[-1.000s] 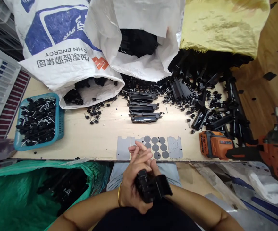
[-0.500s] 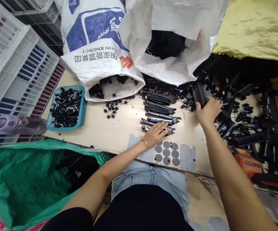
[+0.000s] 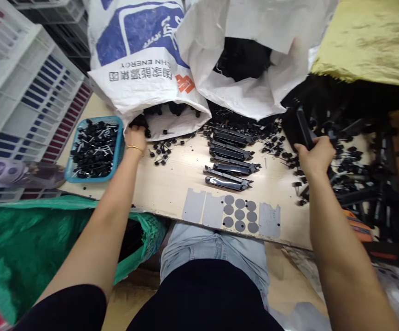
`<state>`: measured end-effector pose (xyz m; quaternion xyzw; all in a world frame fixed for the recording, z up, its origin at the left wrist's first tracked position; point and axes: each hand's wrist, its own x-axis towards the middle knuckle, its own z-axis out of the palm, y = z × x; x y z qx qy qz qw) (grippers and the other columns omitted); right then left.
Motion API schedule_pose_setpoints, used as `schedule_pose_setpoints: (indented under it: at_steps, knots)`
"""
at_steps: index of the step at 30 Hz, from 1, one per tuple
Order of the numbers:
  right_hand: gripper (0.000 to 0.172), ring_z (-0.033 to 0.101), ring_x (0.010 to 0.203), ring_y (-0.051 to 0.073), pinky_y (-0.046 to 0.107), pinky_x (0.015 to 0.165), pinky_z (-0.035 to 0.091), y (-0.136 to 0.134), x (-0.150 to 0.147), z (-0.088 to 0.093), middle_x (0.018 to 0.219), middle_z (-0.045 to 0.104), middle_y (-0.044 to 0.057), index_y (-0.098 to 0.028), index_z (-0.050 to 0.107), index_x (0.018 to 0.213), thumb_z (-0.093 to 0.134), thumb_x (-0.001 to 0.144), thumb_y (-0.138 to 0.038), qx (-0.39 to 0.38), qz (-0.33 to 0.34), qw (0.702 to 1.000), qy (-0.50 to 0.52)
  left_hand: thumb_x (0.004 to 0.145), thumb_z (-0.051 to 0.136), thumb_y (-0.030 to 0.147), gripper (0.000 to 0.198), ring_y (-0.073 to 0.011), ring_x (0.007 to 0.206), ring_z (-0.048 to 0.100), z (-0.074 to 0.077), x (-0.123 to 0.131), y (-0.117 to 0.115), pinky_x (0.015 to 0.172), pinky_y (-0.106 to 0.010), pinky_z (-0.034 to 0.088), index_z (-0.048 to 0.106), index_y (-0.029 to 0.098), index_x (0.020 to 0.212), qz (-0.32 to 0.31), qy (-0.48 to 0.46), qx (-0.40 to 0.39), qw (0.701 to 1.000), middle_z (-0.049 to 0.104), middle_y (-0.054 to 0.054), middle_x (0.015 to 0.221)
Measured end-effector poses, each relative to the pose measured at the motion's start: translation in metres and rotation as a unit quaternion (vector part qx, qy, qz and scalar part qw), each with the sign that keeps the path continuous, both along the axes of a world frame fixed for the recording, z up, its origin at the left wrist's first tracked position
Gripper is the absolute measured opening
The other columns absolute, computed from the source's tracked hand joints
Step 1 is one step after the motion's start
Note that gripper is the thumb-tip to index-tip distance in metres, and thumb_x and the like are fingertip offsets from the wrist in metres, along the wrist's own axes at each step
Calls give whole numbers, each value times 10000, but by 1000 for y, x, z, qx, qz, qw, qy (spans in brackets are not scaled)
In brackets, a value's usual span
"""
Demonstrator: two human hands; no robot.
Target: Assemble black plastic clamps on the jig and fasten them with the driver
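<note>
My left hand reaches into the mouth of a white woven sack. Its fingers are hidden among small black-headed metal pins there. My right hand grips a long dark plastic piece, thumb on the near side, at the heap on the right. Between the hands, several slim black plastic parts lie in a row, one behind another. A few loose black-headed pins are scattered before the sack mouth.
A blue basket full of black-headed pins stands at left. A second white sack gapes at the back. Grey stickers line the table's front edge. An orange tool lies at right; a green sack hangs open below left.
My left hand has left the row of black parts and moved left to the sack mouth. My right hand has shifted slightly right, with the dark plastic piece now tilted.
</note>
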<state>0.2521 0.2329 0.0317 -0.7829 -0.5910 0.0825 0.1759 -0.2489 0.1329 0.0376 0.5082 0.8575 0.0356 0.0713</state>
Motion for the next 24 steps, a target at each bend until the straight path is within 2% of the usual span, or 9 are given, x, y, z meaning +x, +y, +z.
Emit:
schedule_pose_setpoints:
  at_steps: [3,5,9,10,12,15,17,21,24]
  knots:
    - [391,564,708,180,347,692,443,-44,10,-5,834,613,75,-135,567,951,729,682,-368,8,24,991,135,848,457,242,354,-386,1302,381,-6,-16,3,1008,-582,352,624,125,1137,-17,-22,16,999,541,-188,1269]
    - [392,536,599,148,301,574,454,-78,16,-9,748,578,7,-176,541,876,738,644,-424,-14,56,969,241,845,462,398,383,-377,1319,367,-9,-19,3,1028,-569,331,620,167,1106,-37,-32,34,998,612,-128,1162]
    - [387,545,613,136,261,555,453,-138,27,-3,712,565,-13,-192,518,816,729,670,-481,-76,139,927,340,901,324,547,576,-338,1195,517,3,-6,-17,970,-517,384,536,110,1210,-87,-5,56,995,628,-121,1130]
    - [373,554,636,139,261,577,457,-148,29,1,718,576,-9,-190,528,823,724,688,-477,-99,171,920,339,916,313,532,586,-315,1143,548,9,3,-28,967,-498,406,505,92,1250,-115,-6,58,992,611,-120,1155]
    - [347,573,691,153,273,630,468,-164,29,7,758,608,10,-186,561,848,713,718,-469,-151,251,904,313,938,315,476,521,-256,1079,567,20,29,-56,979,-432,432,490,132,1288,-220,-49,33,974,594,-72,1166]
    - [301,599,763,182,301,692,477,-177,19,16,840,654,40,-185,606,882,679,765,-453,-221,363,870,251,891,436,398,390,-212,910,606,31,82,-98,843,-344,499,611,198,1177,-347,-108,-86,927,594,-72,1057]
    - [282,615,802,194,312,716,480,-179,10,23,891,673,52,-192,618,934,642,802,-440,-232,392,860,229,869,490,303,330,-211,936,612,36,116,-115,821,-311,496,618,218,1161,-413,-151,-172,882,616,-60,999]
    - [339,620,793,190,290,690,475,-171,0,43,907,677,52,-201,605,1002,646,800,-470,-169,374,890,199,799,632,248,241,-235,903,631,41,162,-124,751,-307,495,607,165,1023,-421,-143,-253,859,658,-71,938]
    - [250,621,764,188,279,676,460,-164,-13,53,850,676,41,-198,613,940,677,792,-389,-190,405,887,113,766,698,272,225,-252,815,637,39,186,-122,670,-312,487,594,155,929,-424,-119,-263,858,663,-78,857]
